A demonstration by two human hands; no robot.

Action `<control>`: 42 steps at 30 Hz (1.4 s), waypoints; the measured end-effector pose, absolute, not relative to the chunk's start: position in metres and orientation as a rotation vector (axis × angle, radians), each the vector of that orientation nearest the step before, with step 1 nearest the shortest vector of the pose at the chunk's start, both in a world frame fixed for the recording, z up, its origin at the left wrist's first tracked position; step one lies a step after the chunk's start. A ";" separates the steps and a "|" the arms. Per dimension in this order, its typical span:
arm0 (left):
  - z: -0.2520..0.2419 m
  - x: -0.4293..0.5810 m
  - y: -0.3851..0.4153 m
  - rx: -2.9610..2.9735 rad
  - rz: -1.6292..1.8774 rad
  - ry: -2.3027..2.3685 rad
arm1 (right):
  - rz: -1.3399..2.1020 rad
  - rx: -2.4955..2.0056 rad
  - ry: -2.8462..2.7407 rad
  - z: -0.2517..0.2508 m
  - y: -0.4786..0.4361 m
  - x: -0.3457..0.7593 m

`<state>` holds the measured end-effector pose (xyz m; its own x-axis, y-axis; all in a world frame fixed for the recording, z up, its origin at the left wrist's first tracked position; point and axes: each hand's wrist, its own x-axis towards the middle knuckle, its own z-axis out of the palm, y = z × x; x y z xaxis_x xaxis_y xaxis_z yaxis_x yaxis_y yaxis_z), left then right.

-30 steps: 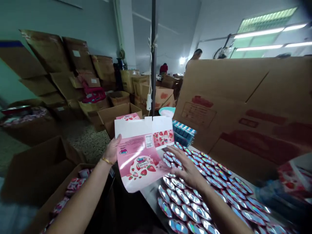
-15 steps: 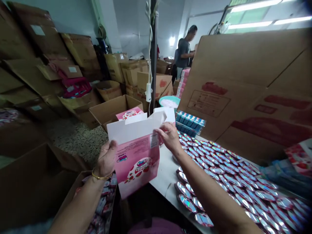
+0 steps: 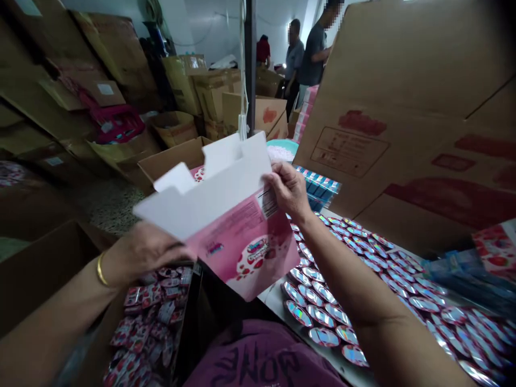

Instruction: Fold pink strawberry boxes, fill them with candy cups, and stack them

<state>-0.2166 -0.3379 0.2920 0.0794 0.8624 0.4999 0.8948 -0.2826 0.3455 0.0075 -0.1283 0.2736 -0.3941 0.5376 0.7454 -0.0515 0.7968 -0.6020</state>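
I hold a pink carton printed with strawberries, tilted, its white top flaps standing open. My left hand grips its left side with the fingers curled round the edge; a gold bangle sits on that wrist. My right hand pinches the carton's upper right corner by the barcode. The carton hangs above the table's near edge and a dark gap beside my lap.
Several shiny foil-lidded cups cover the table on the right. A big cardboard sheet leans behind them. At lower left a brown box holds pink sachets. Stacked cartons fill the back, where other people stand.
The flat carton has been opened out into a box shape and tilted left. My right hand rose from the cups to its top right corner. The camera dipped lower.
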 end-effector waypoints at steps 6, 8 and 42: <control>0.217 -0.217 -0.323 -1.958 -0.517 -2.017 | 0.481 -0.310 -2.420 0.232 -0.122 0.053; 0.165 -0.202 -0.323 -1.993 -0.399 -2.146 | 0.502 -0.232 -2.592 0.176 -0.128 0.068; -0.008 -0.111 -0.263 -2.404 -0.050 -2.397 | 0.543 -0.980 -2.423 0.036 -0.151 0.075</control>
<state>-0.1107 -0.2627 -0.0079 0.0186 0.9875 -0.1563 0.9801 0.0129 0.1979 0.0746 -0.1513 0.0361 -0.6356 0.7225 0.2720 0.5375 0.6670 -0.5160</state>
